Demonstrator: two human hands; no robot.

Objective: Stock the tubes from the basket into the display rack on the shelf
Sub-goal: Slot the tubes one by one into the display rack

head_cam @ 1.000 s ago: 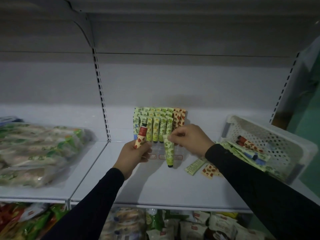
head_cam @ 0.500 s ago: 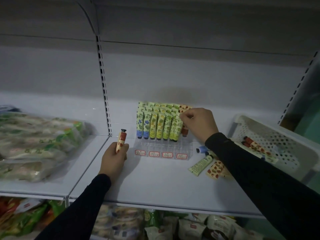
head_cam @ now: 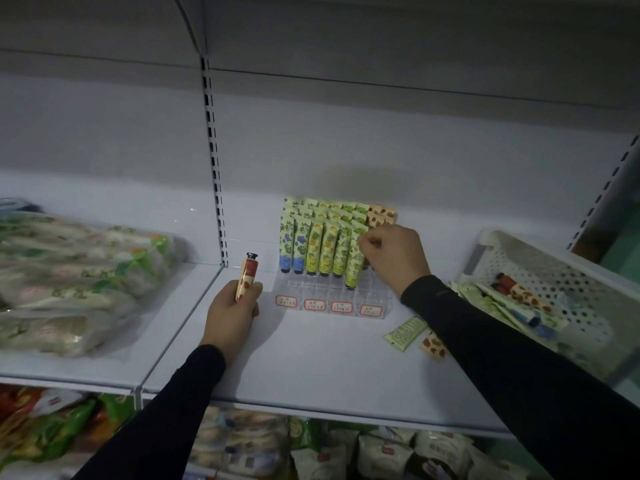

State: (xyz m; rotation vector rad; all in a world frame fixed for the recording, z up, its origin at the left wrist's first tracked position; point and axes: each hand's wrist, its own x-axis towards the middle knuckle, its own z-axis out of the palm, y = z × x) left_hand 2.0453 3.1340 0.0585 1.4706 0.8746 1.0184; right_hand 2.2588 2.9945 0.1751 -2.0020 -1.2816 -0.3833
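Observation:
A clear display rack (head_cam: 332,297) with red price labels stands on the white shelf (head_cam: 311,362), filled with upright blue, yellow, green and orange patterned tubes. My right hand (head_cam: 391,258) pinches the top of a green tube (head_cam: 355,258) standing lower in a front slot of the rack. My left hand (head_cam: 232,313) rests on the shelf left of the rack and grips an orange tube (head_cam: 245,277) upright, cap up. The white perforated basket (head_cam: 568,271) at the right holds several more tubes.
Two loose tubes, a green one (head_cam: 405,332) and an orange one (head_cam: 433,344), lie on the shelf between rack and basket. Bagged goods (head_cam: 76,278) fill the left shelf section. A slotted upright (head_cam: 214,161) divides the sections. Packaged goods sit on the shelf below.
My right hand carried the green tube from in front of the rack up into a right-hand front slot. My left hand moved left, away from the rack, down onto the shelf with its orange tube.

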